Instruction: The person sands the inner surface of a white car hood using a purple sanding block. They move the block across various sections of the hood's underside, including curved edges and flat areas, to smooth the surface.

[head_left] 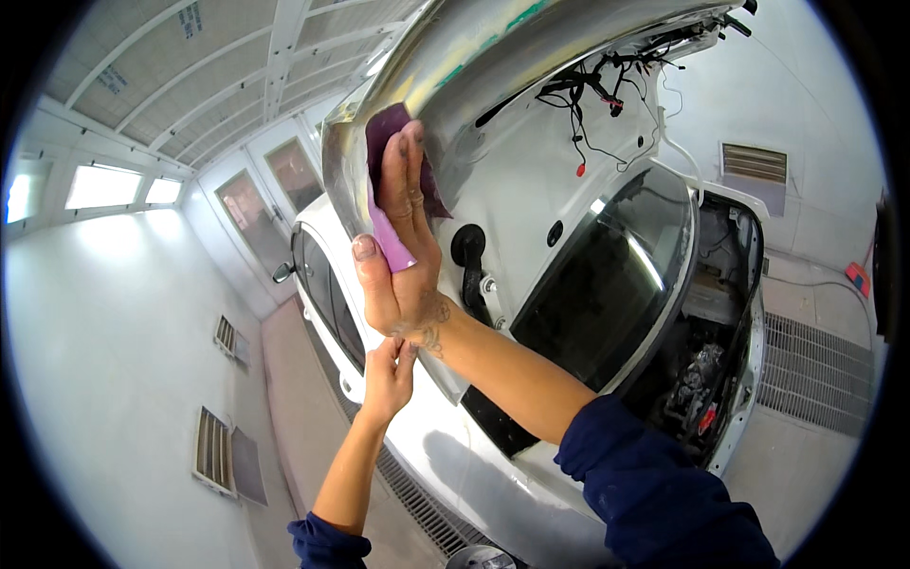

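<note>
My right hand (409,223) lies against a car body panel (493,57) at upper centre, its fingers stretched upward. It holds a folded purple sheet of sandpaper (387,223), which runs under the fingers and comes out beside the thumb. Bare grey, yellowish and green patches mark the panel's surface. Just below, my left hand (389,379) is closed, with its fingertips at my right wrist. Whether it grips the wrist or the panel edge behind it, I cannot tell.
Black wiring (602,90) with a red connector hangs at upper right. Dark car glass (607,266) lies right of my forearm, beside an open compartment (701,379). Floor grates (815,370) flank the white car. A round container (479,558) stands at the bottom edge.
</note>
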